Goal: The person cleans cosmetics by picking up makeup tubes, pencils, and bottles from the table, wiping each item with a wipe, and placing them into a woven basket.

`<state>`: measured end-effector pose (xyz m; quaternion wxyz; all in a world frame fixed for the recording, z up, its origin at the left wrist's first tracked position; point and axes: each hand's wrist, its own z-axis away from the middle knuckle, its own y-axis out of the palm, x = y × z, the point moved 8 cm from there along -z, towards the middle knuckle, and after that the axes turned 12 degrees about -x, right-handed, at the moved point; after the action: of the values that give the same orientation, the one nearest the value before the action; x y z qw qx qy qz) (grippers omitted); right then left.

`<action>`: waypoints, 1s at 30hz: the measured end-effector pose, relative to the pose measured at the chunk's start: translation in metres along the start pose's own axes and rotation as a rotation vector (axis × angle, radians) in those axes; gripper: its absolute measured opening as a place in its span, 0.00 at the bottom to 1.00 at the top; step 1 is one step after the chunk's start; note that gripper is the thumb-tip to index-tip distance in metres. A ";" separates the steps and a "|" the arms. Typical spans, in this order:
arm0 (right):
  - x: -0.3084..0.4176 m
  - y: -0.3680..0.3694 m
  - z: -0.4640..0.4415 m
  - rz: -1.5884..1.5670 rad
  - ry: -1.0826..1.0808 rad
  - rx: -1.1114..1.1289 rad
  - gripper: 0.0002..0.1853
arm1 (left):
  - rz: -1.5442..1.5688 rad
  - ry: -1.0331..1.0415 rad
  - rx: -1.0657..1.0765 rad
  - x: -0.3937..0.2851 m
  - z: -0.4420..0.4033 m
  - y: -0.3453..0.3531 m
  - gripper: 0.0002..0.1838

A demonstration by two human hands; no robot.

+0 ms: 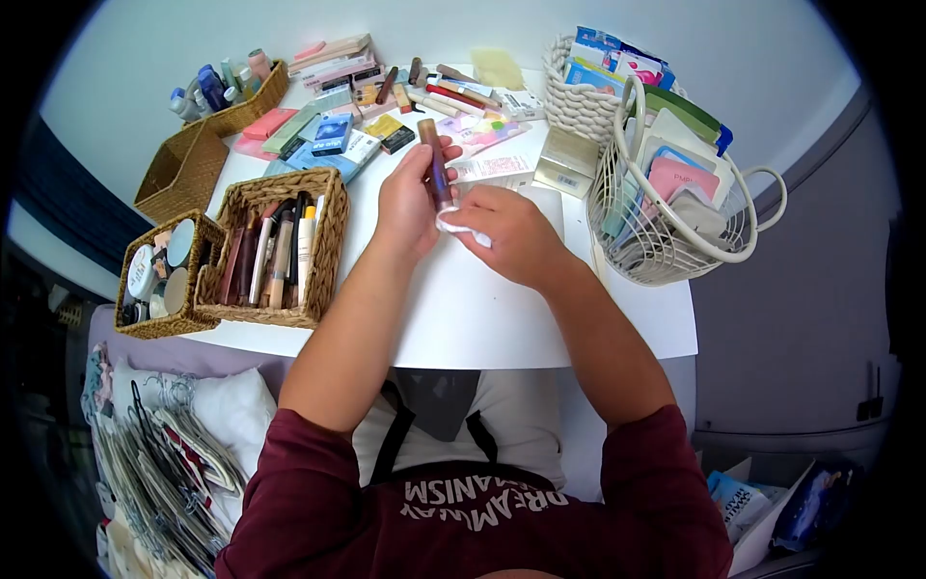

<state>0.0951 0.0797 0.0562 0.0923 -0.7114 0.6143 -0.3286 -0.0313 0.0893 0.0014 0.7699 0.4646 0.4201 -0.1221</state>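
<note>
Tube: the brown and purple tube (435, 164) is near the middle of the frame, a bit high up, held over the worktop (473, 318), with its top leaning a little to the left
Left hand: this hand (407, 198) is closed around the tube, with the thumb on one side and fingers on the other
Right hand: this hand (516, 232) is pinched small around a white wipe (468, 230), and the wipe touches the low end of the tube
Wet or dry wipe: I cannot tell
Slippy tube: it could slide out if the left hand goes loose while the wipe pushes, and a wet wipe would make that worse
Rolling tube: if it drops, its round shape could make it roll in among the small boxes (333, 135) at the upper left
Woven basket: the basket of sticks (333, 236) is just beside the left arm, near the front edge, so a quick elbow swing could bump it
Wire basket: the white wire basket (714, 251) is at the upper right, apart from the right hand, so a bump there seems less likely
</note>
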 end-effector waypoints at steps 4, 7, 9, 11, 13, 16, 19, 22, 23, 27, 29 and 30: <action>0.000 -0.017 -0.004 -0.039 -0.023 -0.102 0.12 | -0.158 0.063 0.008 -0.008 0.008 0.004 0.19; -0.014 -0.047 -0.007 0.064 0.090 -0.351 0.12 | -0.291 -0.008 0.066 0.005 0.009 0.008 0.25; -0.020 -0.060 -0.006 0.104 0.158 -0.465 0.12 | -0.378 -0.149 0.168 0.019 0.017 0.014 0.29; -0.023 -0.068 -0.004 0.147 0.184 -0.552 0.12 | -0.417 -0.192 0.285 0.032 0.025 0.022 0.35; -0.026 -0.062 -0.002 0.136 0.165 -0.515 0.12 | -0.410 -0.181 0.294 0.036 0.029 0.026 0.34; -0.024 -0.045 -0.003 0.103 0.146 -0.386 0.14 | -0.463 -0.156 0.164 0.034 0.018 0.013 0.31; -0.013 -0.021 -0.004 0.046 0.073 -0.206 0.15 | -0.290 -0.054 0.174 0.021 0.017 0.017 0.28; -0.005 -0.003 -0.001 0.089 -0.023 -0.080 0.13 | -0.161 0.018 0.068 0.015 0.001 0.007 0.25; -0.004 0.002 0.001 0.099 -0.037 -0.033 0.13 | -0.155 0.042 0.074 0.012 0.000 0.005 0.25; -0.006 -0.008 0.000 0.023 -0.006 -0.068 0.13 | -0.180 0.107 0.069 -0.001 0.004 0.005 0.20; -0.012 -0.029 -0.004 0.051 0.055 -0.248 0.12 | -0.218 0.045 0.098 0.006 0.010 0.011 0.18; -0.015 -0.040 -0.006 0.064 0.084 -0.336 0.12 | -0.302 0.028 0.128 0.008 0.013 0.013 0.18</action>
<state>0.1239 0.1040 0.0767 -0.0432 -0.6825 0.6863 -0.2476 -0.0118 0.0869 0.0055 0.7056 0.4459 0.4874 -0.2564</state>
